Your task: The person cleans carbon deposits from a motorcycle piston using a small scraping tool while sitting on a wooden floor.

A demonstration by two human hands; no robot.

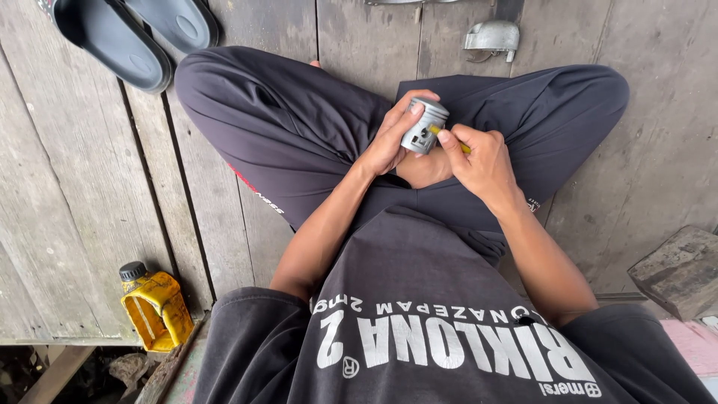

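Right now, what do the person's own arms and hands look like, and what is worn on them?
Both forearms are bare from the elbow down. The left hand and right hand wear no gloves, and no rings, watch or bracelet show. Short sleeves of a dark grey T-shirt with white printed lettering end above the elbows. Fingernails look short and unpainted.

We see the sandals (134, 34) cut by the top edge. Beside the metal cylinder (423, 127), the yellow tool (449, 139) is mostly hidden by the right hand (482, 161).

Bare planks lie open left — sandals (112, 37), yellow oil bottle (155, 308), perhaps a wood block (679, 271), crowd edges.
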